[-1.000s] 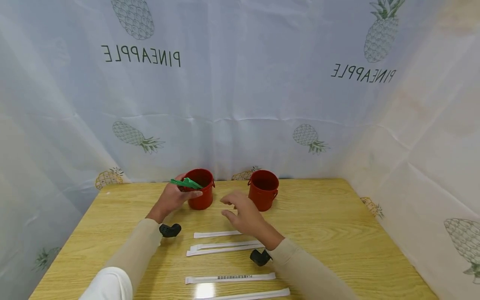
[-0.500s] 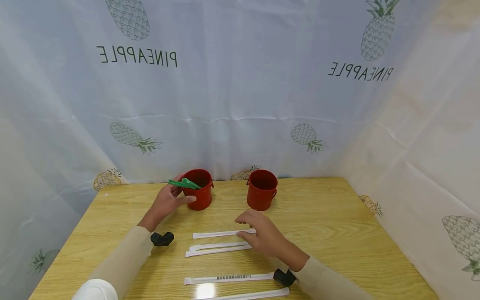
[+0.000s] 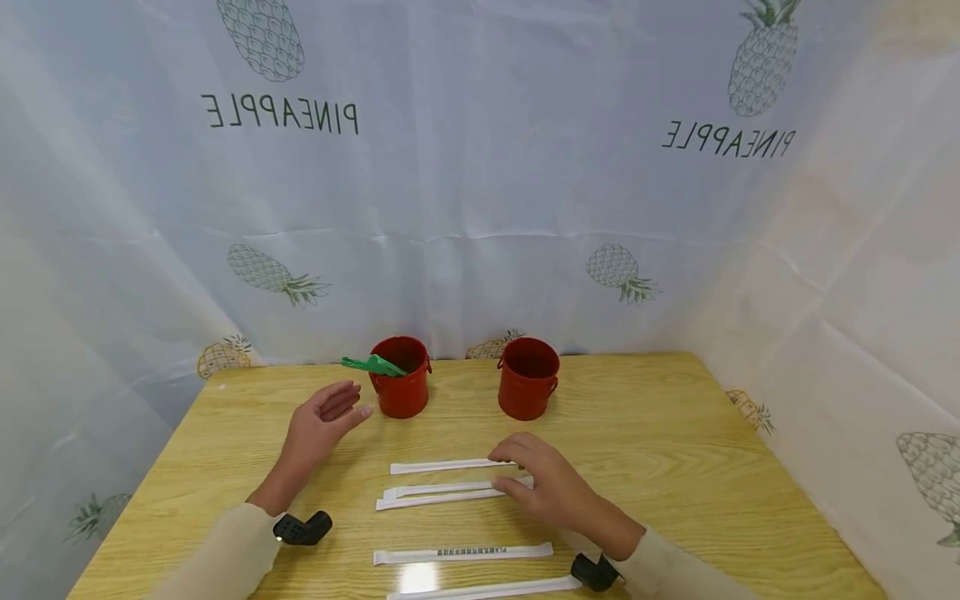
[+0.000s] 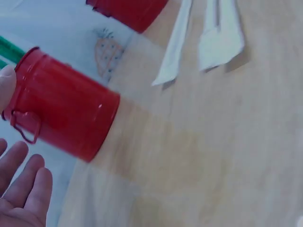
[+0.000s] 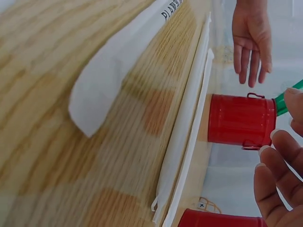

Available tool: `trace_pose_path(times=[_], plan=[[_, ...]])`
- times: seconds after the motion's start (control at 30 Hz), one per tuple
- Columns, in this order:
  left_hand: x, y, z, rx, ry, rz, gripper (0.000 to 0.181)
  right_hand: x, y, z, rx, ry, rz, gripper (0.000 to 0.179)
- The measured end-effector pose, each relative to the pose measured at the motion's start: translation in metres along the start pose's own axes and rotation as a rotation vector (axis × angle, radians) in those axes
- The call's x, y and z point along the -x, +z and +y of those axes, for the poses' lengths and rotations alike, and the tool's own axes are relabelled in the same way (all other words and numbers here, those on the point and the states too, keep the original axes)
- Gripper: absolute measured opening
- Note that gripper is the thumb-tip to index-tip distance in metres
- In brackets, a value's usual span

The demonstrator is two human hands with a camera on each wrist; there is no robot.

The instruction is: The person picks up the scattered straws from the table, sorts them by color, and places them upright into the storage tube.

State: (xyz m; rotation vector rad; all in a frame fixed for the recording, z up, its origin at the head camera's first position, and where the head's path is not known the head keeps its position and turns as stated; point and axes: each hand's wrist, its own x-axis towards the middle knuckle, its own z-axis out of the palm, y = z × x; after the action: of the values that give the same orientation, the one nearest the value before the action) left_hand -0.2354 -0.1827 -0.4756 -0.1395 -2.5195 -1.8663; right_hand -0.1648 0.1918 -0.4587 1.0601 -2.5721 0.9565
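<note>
My left hand [image 3: 318, 425] is held beside the left red bucket [image 3: 405, 393], fingers loose and nothing in them. In the left wrist view, a gap shows between the fingers and that bucket [image 4: 71, 106]. Green-wrapped sticks [image 3: 375, 365] lean in the bucket and poke out over its left rim. My right hand [image 3: 543, 483] hovers over the right ends of the white paper-wrapped straws [image 3: 442, 492], its fingers relaxed and holding nothing. The topmost wrapped straw [image 3: 438, 467] runs under its fingertips. In the right wrist view, the fingers [image 5: 279, 170] are bent slightly, with air between them.
A second red bucket [image 3: 527, 379] stands to the right at the table's back edge. Nearer the front lie a wrapped straw with printing [image 3: 462, 553] and another wrapped straw [image 3: 483, 589]. A pineapple-print curtain [image 3: 480, 167] hangs behind the wooden table [image 3: 675, 467].
My left hand has let go of the left bucket and drawn back toward the lower left. My right hand has moved right and nearer, from between the buckets to over the straws.
</note>
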Motion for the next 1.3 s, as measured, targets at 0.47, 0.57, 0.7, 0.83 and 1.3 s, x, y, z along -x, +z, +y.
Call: trace_pose_path(times=[0.47, 0.57, 0.7, 0.83, 1.3], plan=[[0.012, 0.06, 0.013, 0.081, 0.132, -0.204, 0.066, 0.008, 0.001, 0.001, -0.066, 0.021, -0.056, 0.028], [0.004, 0.078, 0.024, 0.075, 0.168, -0.227, 0.072, 0.01, -0.001, 0.003, -0.075, 0.044, -0.08, 0.029], [-0.008, 0.101, 0.038, 0.063, 0.199, -0.25, 0.077, 0.011, -0.002, 0.006, -0.091, 0.066, -0.089, 0.029], [-0.019, 0.121, 0.047, 0.055, 0.206, -0.274, 0.08, 0.011, -0.001, 0.009, -0.117, 0.051, -0.075, 0.028], [-0.06, 0.157, 0.061, -0.053, 0.205, -0.237, 0.093, 0.008, 0.014, 0.009, -0.252, 0.192, -0.063, 0.017]])
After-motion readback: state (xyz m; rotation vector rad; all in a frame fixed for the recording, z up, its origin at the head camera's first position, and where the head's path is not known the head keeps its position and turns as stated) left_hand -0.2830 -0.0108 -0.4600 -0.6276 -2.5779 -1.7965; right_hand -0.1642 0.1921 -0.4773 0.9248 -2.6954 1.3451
